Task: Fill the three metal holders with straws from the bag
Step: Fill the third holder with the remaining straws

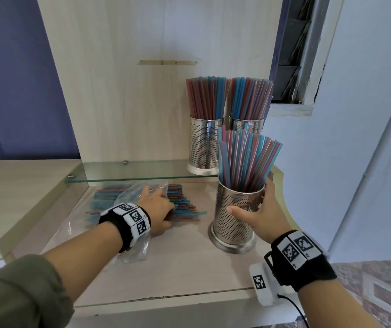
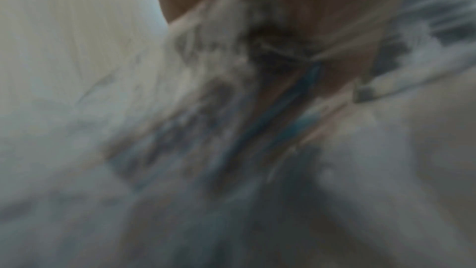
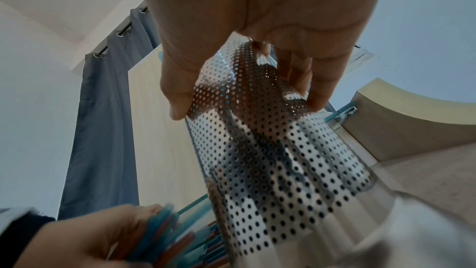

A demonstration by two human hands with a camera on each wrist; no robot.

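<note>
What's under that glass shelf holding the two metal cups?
Under the glass shelf, red and blue loose straws lie on the countertop, partly inside a clear plastic bag. The left hand covers some; the pile's rear is hard to see.

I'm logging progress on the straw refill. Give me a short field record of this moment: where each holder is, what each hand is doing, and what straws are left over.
holders on glass shelf: two perforated metal holders, side by side, both packed with red and blue straws
holder on wooden counter: third perforated metal holder, upright, holding straws
right hand: grips the third holder's wall
left hand: on the loose pile of red and blue straws, gathering a bunch
clear plastic bag: crumpled on the pile, under the left wrist
left wrist view: too blurred to read
</note>
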